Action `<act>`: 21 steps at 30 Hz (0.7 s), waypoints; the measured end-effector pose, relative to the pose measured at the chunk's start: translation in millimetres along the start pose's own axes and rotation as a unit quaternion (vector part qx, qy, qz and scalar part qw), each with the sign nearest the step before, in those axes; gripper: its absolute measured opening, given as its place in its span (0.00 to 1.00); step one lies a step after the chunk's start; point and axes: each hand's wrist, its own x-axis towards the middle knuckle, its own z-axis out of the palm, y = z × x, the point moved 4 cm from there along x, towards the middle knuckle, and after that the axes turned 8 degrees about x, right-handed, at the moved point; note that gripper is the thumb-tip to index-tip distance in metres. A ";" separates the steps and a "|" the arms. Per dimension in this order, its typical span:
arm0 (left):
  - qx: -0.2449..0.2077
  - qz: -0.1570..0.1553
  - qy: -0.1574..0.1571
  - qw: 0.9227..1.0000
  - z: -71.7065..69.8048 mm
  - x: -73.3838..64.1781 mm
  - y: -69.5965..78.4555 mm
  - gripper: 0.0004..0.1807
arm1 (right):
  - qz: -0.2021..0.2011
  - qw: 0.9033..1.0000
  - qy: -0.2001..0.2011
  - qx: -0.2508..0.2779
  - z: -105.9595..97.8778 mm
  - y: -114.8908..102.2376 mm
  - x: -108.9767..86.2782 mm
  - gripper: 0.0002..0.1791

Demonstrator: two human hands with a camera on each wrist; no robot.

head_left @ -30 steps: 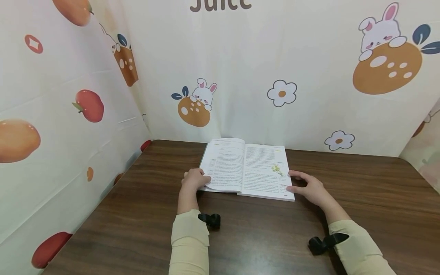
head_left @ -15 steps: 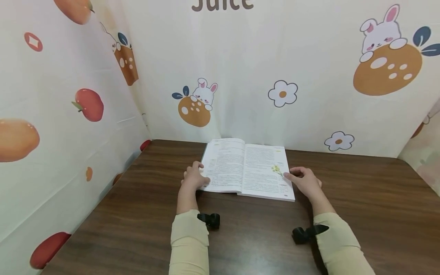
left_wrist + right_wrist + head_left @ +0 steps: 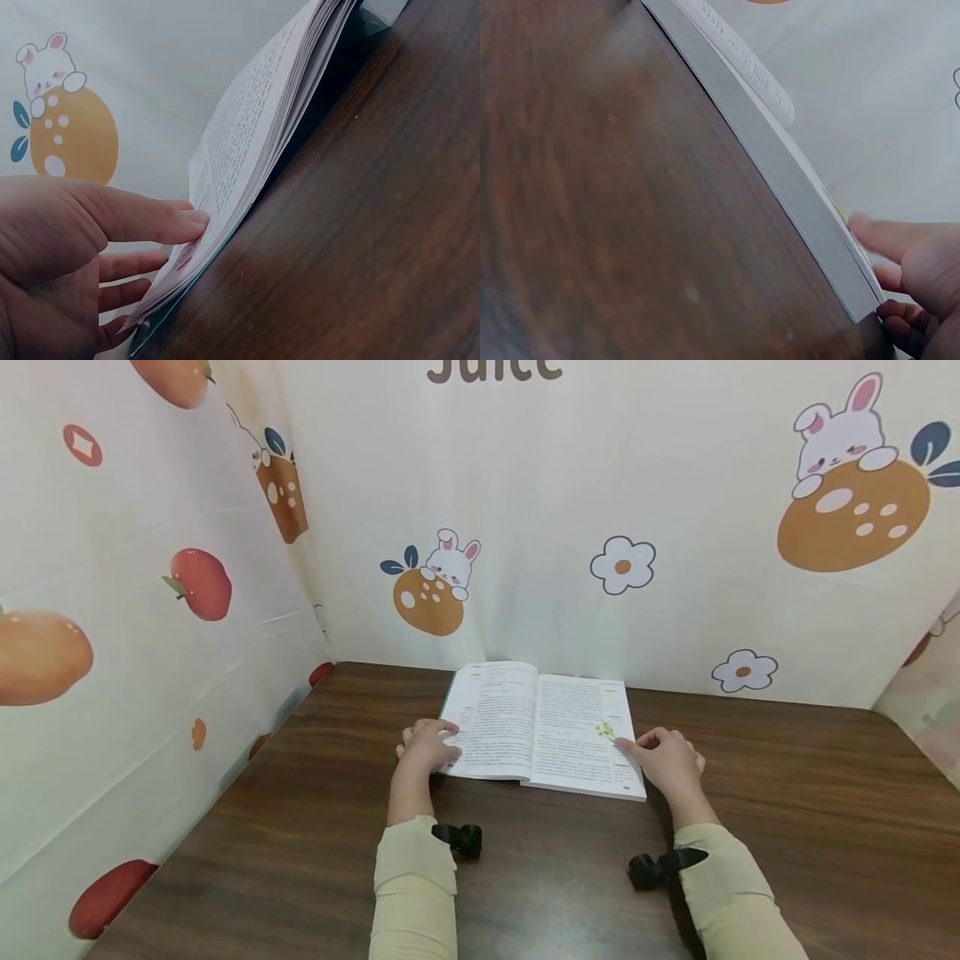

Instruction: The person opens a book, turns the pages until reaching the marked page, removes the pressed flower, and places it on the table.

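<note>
An open book [image 3: 498, 727] lies on the wooden table with printed text on both pages. On its right page is a yellow-green flower with a thin stem [image 3: 604, 728]; whether it is printed or loose, I cannot tell. My left hand [image 3: 426, 746] rests at the book's left edge. In the left wrist view its thumb [image 3: 191, 223] presses on the lower page, with the other fingers spread past the edge. At the right edge my right hand [image 3: 670, 762] has its thumb [image 3: 861, 223] over the page beside the flower's stem, fingers bent against the page edges.
The dark wooden table [image 3: 555, 877] meets a white curtain [image 3: 540, 510] printed with rabbits, fruit and flowers, close behind the book. Another printed curtain side [image 3: 142, 635] stands along the left. A black wrist strap [image 3: 457, 840] sits on each sleeve.
My right hand has moved left and further over the book's right edge, its thumb now at the flower's stem. The left index finger has come down onto the left page.
</note>
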 end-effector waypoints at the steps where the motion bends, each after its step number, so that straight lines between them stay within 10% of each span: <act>1: -0.002 0.000 0.001 1.000 0.0 -0.2 0.1 0.19 | -0.001 1.000 0.002 -0.001 0.0 -0.4 -0.4 0.30; 21: -0.018 0.001 0.012 1.000 1.3 1.6 -1.8 0.15 | 0.021 1.000 0.019 0.013 -2.4 0.4 0.3 0.20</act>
